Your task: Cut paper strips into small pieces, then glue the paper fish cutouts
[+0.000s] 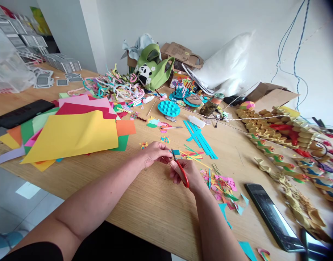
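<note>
Near the middle of the view, my right hand point(188, 173) is closed round red-handled scissors point(182, 170), whose dark blades point up and away from me. Just left of it, my left hand point(156, 154) is closed in a pinch, its fingertips close to the blades. What it pinches is too small to make out. A small blue paper piece point(176, 152) shows right beside the blades. Thin yellow, green and red paper strips point(193, 156) lie just beyond my right hand. Small piles of cut bits, one blue and yellow point(165, 139), one orange point(144, 145), lie beyond my left hand.
Coloured paper sheets point(74, 134) are stacked at left. Long blue strips point(200, 139), a white bottle point(196, 121) and a blue round tray point(168, 108) stand farther back. Paper scraps point(223, 186) and a phone point(273, 217) lie at right. A green panda bag point(152, 69) is behind.
</note>
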`<state>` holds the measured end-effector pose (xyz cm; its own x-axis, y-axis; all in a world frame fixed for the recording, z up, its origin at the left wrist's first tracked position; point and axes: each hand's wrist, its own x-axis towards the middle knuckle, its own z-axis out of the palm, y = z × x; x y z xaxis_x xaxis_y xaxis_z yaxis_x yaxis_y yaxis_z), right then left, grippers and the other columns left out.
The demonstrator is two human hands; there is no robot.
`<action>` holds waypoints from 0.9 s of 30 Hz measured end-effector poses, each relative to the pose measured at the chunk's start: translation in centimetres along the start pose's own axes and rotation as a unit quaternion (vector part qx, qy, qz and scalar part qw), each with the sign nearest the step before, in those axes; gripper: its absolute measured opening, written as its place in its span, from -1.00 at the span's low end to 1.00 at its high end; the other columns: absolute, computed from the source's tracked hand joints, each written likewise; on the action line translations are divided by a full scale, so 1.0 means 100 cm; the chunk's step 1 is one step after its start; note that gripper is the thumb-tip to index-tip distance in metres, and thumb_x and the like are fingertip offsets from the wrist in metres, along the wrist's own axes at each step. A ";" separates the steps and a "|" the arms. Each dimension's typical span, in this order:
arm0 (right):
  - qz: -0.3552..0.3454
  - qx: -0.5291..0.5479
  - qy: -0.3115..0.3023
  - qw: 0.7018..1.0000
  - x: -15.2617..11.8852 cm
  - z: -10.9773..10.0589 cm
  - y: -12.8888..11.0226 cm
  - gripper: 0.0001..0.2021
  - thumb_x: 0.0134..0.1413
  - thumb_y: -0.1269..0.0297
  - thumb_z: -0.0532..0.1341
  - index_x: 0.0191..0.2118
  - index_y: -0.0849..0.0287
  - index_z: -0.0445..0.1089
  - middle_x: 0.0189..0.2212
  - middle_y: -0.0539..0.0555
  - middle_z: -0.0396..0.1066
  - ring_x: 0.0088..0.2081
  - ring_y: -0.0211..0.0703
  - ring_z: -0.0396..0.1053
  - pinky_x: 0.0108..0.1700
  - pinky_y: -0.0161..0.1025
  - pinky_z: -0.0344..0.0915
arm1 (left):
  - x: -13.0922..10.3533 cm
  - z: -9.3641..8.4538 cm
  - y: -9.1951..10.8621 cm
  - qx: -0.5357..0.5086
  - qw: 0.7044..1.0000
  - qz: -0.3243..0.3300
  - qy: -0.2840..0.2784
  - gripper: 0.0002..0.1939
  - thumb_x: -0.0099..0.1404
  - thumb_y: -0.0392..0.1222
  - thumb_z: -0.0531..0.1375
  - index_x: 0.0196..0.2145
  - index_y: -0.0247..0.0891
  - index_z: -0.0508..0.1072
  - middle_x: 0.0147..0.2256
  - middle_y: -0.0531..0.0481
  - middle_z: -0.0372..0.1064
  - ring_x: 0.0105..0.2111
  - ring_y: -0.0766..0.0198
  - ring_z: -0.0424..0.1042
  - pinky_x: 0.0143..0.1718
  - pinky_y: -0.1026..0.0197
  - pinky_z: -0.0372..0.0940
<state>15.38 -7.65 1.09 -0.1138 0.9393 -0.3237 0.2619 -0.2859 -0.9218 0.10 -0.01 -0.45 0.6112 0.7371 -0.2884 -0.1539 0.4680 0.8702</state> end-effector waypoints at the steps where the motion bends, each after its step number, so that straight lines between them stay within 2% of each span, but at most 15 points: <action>1: 0.003 0.001 -0.001 1.000 0.000 0.000 0.000 -0.42 -0.24 -0.31 0.30 -0.58 0.21 0.27 -0.68 0.06 0.39 -0.71 -0.30 0.31 -0.67 -0.40 0.22 | 0.000 0.000 0.000 0.000 1.000 -0.001 0.000 -0.73 -0.18 -0.20 0.39 -0.52 -0.38 0.44 -0.54 -0.01 0.41 -0.53 0.36 0.38 -0.38 0.23 0.31; 15: 0.005 0.003 -0.010 1.000 0.000 -0.002 0.002 -0.42 -0.24 -0.30 0.31 -0.58 0.24 0.30 -0.69 0.05 0.39 -0.71 -0.32 0.30 -0.68 -0.42 0.21 | 0.002 -0.003 0.000 -0.007 1.000 -0.012 0.006 -0.74 -0.20 -0.22 0.38 -0.53 -0.38 0.44 -0.53 -0.03 0.43 -0.52 0.33 0.40 -0.37 0.21 0.32; 27: -0.020 -0.001 -0.029 0.999 -0.001 -0.002 0.001 -0.42 -0.18 -0.28 0.29 -0.53 0.27 0.34 -0.63 0.08 0.41 -0.64 -0.28 0.36 -0.59 -0.38 0.30 | 0.000 -0.001 0.001 0.003 1.000 -0.011 0.002 -0.77 -0.20 -0.23 0.37 -0.55 -0.37 0.44 -0.55 0.00 0.41 -0.52 0.35 0.38 -0.38 0.24 0.30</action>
<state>15.61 -7.72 1.08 -0.1796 0.9372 -0.2991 0.2574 -0.2486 -0.9338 0.03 0.15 -0.39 0.6112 0.7284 -0.3098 -0.1356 0.4820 0.8656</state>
